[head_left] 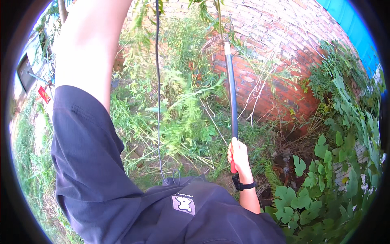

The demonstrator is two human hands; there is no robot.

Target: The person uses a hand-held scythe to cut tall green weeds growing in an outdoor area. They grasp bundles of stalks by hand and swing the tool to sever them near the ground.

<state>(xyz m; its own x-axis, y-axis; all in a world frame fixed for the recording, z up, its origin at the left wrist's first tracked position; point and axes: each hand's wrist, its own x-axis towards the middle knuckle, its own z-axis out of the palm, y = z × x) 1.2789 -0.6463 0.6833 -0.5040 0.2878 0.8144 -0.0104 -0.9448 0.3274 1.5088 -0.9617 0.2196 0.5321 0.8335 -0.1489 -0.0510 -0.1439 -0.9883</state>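
Observation:
My right hand is closed round the red grip of a long-handled sickle. Its dark shaft points up and away toward the brick wall, with a pale collar at the far end. A thin curved shape beside that collar looks like the blade, partly lost among stems. A black band sits on my right wrist. My left arm is raised at the upper left, and its hand is beyond the picture's top edge. Leafy stems hang down by the sickle's far end.
A red brick wall rises ahead, with dry twigs against it. Tall green weeds fill the ground before me. Broad-leaved plants crowd the right side. A black cord hangs down to my dark shirt. Blue sheeting shows at upper right.

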